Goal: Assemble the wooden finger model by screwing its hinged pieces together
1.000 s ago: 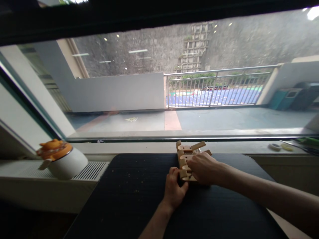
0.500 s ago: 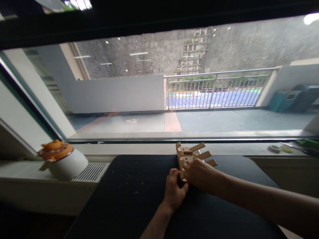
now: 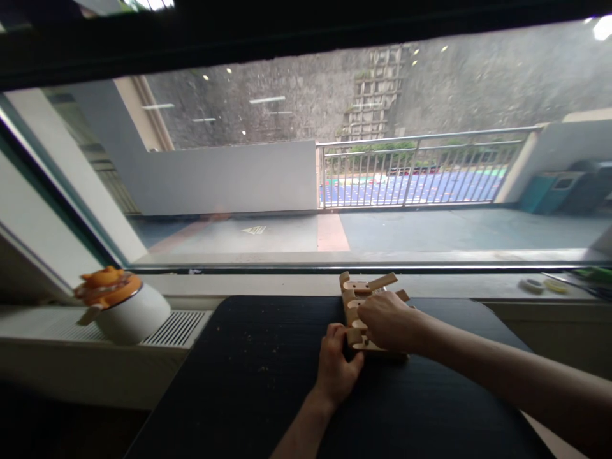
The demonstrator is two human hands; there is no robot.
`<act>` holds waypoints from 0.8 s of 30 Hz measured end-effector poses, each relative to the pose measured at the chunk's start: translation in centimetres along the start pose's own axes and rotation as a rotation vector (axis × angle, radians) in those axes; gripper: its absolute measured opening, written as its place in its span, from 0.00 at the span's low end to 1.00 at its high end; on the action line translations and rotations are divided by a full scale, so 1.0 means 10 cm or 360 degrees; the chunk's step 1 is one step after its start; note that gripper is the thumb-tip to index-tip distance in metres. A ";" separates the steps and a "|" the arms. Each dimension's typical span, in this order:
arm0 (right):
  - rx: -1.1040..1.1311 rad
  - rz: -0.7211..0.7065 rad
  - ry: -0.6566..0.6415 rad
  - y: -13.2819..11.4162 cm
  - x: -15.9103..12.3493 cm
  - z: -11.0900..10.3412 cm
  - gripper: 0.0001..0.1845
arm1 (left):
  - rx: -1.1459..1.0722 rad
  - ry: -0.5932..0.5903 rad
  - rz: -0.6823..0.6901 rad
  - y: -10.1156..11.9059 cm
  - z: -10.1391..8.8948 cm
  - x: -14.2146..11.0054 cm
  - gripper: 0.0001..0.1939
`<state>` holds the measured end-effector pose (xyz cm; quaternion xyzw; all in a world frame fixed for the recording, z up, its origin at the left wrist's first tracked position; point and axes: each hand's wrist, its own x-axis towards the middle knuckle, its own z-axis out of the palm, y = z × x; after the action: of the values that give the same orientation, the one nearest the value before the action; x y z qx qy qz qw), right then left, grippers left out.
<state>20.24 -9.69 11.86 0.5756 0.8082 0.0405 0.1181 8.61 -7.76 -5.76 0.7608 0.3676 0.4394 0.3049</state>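
Note:
A light wooden contraption [image 3: 354,298] stands at the far edge of the black table [image 3: 268,395]. It has a row of rounded, curled pieces on its left side, and flat slats stick out to the right. My left hand [image 3: 336,363] curls around its near left corner, thumb toward me and fingers behind. Over the middle of the same contraption is my right hand [image 3: 386,319], closed, with fingertips pressed down among the wooden pieces. What those fingertips pinch, if anything, is hidden, and the hand covers part of the slats.
A white pot with an orange animal-shaped lid [image 3: 134,312] sits on the ledge at the left. Rolls of tape [image 3: 532,286] and a green-handled tool [image 3: 590,275] lie on the windowsill [image 3: 268,285] at the right. Small crumbs dot the table.
My right hand slid toward me along the wooden contraption, uncovering more slats, then moved back toward the middle, showing the near end again. My left hand kept its place.

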 end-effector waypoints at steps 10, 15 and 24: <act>0.0108 -0.0181 0.0059 0.12 -0.24 -0.13 0.05 | 0.0011 0.0012 0.0015 0.05 -0.03 0.01 0.13; 0.0061 -0.0285 0.0177 0.11 -0.22 0.00 0.08 | 0.0004 -0.0004 -0.0002 0.04 -0.02 0.00 0.14; -0.0025 -0.0170 0.0376 0.16 -0.13 0.22 0.07 | 0.0014 -0.0010 -0.0005 0.04 -0.03 0.00 0.13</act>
<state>22.62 -10.54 10.21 0.5220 0.8456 0.1080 0.0286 8.44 -7.91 -5.33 0.7629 0.3698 0.4348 0.3035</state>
